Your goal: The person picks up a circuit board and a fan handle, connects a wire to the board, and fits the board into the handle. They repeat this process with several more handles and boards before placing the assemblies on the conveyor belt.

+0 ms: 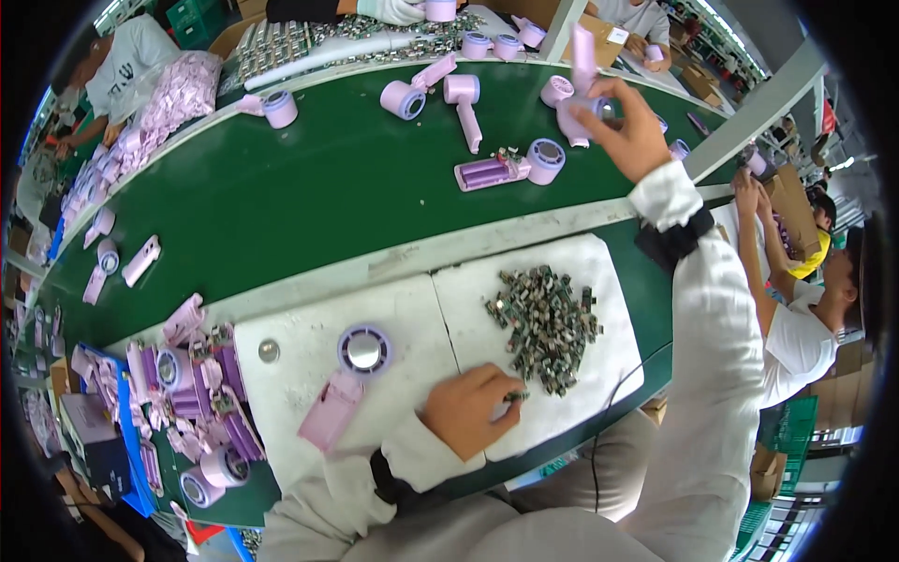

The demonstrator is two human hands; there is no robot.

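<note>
My left hand point(473, 409) is closed over the white work board, pinching a small green circuit board point(515, 396) at its fingertips. Right beside it lies a pile of similar small circuit boards point(548, 323). My right hand point(626, 129) stretches over the green conveyor belt, thumb and fingers round the head of a lilac handheld fan point(582, 61) whose pale pink handle points up; the fan is slightly blurred. To the left of my left hand, another handheld fan point(331, 410) lies on the board, its round head away from me.
On the belt point(309, 197) lie several lilac fans, one with an opened handle point(492, 173). A heap of fan parts point(192, 393) sits left, by a blue bin point(131, 431). A small round metal disc point(269, 351) rests on the board. A black cable point(613, 393) crosses its right edge. Co-workers surround the belt.
</note>
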